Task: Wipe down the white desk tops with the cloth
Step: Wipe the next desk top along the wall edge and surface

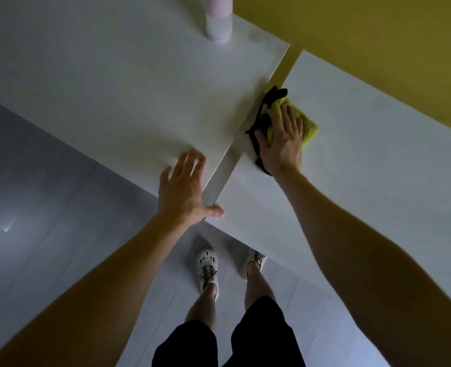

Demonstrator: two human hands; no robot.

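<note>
Two white desk tops meet at a narrow gap: the left desk (108, 102) and the right desk (364, 160). A yellow-green cloth with black edging (307, 127) lies on the right desk beside the gap. My right hand (282, 139) presses flat on the cloth with fingers spread. Near the front corner of the left desk, my left hand (183, 189) rests with straight fingers, and its thumb reaches across toward the right desk's corner.
A pale pink bottle (218, 19) stands at the back of the left desk. A yellow wall (378, 35) runs behind both desks. Grey tiled floor (47, 207) lies to the left and below, where my feet in white shoes stand.
</note>
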